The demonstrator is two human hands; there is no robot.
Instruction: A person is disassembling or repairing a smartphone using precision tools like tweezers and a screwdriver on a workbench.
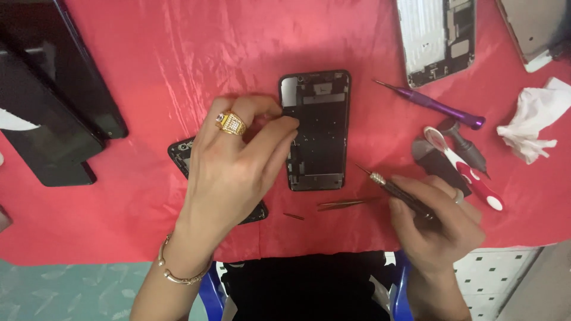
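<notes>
**Opened phone frame on shiny red cloth, a hand at each side**

At the far left, flat black slabs (56, 113) with glossy faces lie stacked at an angle on the red satin cloth (148, 47), whose sheen shows soft creases. Next comes the left hand (232, 160), wearing a chunky gold ring (232, 123) set with small stones and a thin metal bangle (178, 274) at the wrist. Its fingers are drawn narrowly together, fingertips (285, 122) pressing on the left edge of the opened phone frame (318, 131); whether they pinch a small part I cannot tell. Under the palm lies a second dark phone body (181, 156), mostly covered.

The phone frame sits upright in the middle of the cloth, a rounded black rectangle with bare metal patches at the top and a matte dark interior. Just below its lower right corner lie slim bronze-coloured tweezers (342, 204) and a tiny loose pin (293, 216).

The right hand (440, 229) is closed around a thin black screwdriver (399, 194) with a knurled metal collar, tip pointing up-left toward the frame, not touching it.

Further right lie a purple-handled screwdriver (437, 106), a red-and-white tool (467, 172), a dark tool (467, 145), a silver back housing (437, 38) and crumpled white tissue (535, 122).
</notes>
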